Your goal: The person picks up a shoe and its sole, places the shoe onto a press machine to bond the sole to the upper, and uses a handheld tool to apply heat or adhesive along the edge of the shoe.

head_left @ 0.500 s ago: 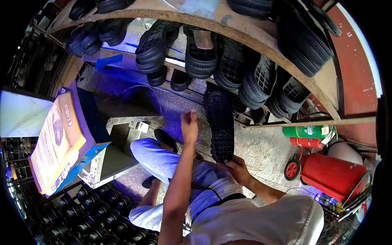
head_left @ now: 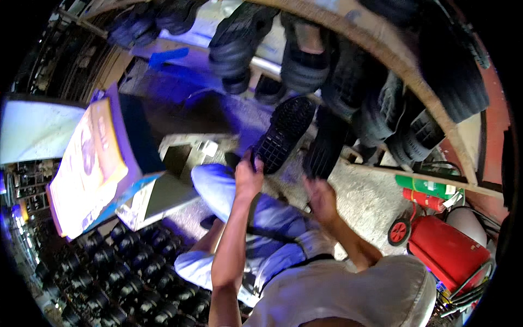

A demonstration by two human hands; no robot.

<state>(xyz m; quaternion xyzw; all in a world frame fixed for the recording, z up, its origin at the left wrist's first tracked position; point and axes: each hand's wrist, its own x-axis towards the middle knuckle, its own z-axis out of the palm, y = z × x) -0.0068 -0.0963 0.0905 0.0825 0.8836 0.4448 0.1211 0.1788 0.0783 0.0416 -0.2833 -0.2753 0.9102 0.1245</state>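
My left hand [head_left: 249, 179] grips the heel end of a black rubber shoe sole [head_left: 284, 133], which tilts up and to the right with its grid-patterned side facing me. Beside it, my right hand [head_left: 322, 200] holds the lower end of a second black sole [head_left: 328, 144], its fingers partly smeared by motion. The two soles are apart, in front of my lap and below a rack. More black soles [head_left: 305, 68] stand in a row on that rack, just beyond the ones in my hands.
The rack's curved-looking wooden shelf edge [head_left: 376, 54] crosses above. At left, a yellow and blue box [head_left: 90, 163] stands on a metal table; several rows of dark round parts [head_left: 125, 261] lie below. A red wheeled tank [head_left: 447, 245] and a green cylinder [head_left: 422, 185] are at right.
My left hand, closed without a sole before, now holds one. The soles show side by side instead of one dark shape in my right hand. The view has shifted slightly.
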